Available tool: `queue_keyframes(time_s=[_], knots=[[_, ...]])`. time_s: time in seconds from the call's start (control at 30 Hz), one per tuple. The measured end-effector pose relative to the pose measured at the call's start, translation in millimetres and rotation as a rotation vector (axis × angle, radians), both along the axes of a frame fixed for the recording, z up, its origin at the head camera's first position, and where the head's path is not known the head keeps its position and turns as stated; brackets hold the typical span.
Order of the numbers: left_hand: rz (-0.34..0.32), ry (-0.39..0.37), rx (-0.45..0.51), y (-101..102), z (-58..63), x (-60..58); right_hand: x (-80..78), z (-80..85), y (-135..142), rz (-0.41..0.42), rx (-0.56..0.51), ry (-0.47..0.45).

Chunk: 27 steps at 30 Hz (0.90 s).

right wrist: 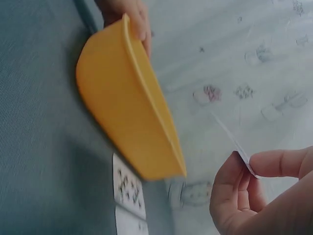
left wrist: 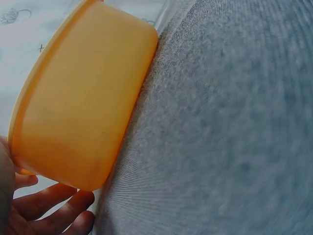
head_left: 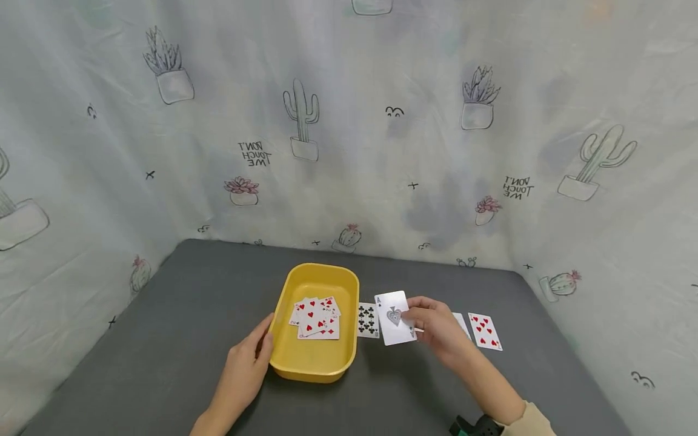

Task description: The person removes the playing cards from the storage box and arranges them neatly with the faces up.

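Note:
A yellow plastic basin [head_left: 314,362] stands on the dark grey tabletop with several red-suit playing cards [head_left: 319,321] lying overlapped inside. My left hand [head_left: 248,360] grips its left side at the rim, the thumb up by the edge and fingertips [left wrist: 84,198] against the outer wall. To the right of the basin, my right hand [head_left: 438,330] pinches an ace of spades [head_left: 394,324] between thumb and fingers, held up above the table and facing me. In the right wrist view this playing card [right wrist: 230,134] appears nearly edge-on.
A ten of clubs [head_left: 368,321] lies close to the basin's right wall. Behind my right hand, another card [head_left: 462,323] is mostly hidden, beside a hearts card [head_left: 485,332]. A pale curtain printed with cacti [head_left: 376,151] hangs around the table's back and sides.

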<state>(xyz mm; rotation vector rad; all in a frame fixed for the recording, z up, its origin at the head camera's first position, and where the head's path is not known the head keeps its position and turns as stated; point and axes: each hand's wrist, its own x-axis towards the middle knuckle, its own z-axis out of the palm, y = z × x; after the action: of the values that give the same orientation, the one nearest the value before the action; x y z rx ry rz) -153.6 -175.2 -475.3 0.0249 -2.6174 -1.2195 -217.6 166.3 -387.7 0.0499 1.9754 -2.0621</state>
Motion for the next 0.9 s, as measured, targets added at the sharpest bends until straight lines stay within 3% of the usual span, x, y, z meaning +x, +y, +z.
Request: queue_keyframes(time_s=[0.17,0.43,0.67,0.9], knots=[[-0.004,-0.004,0.010,-0.6,-0.3,-1.2,-2.6,-0.5,26.0,-0.049,0.034,-0.004],[-0.007,0.025,0.005,0.6,0.9,-0.2,-6.6,-5.4,73.7,-0.021,0.101,-0.018],[-0.022,0.021,0.027,3.3,2.5,-2.4,-29.7,-8.2,144.1,-0.079,0.243,-0.040],[-0.015,0.017,0.020,0.0,3.9,-1.2,-49.5,-21.9,210.5,-0.052,0.355,-0.042]])
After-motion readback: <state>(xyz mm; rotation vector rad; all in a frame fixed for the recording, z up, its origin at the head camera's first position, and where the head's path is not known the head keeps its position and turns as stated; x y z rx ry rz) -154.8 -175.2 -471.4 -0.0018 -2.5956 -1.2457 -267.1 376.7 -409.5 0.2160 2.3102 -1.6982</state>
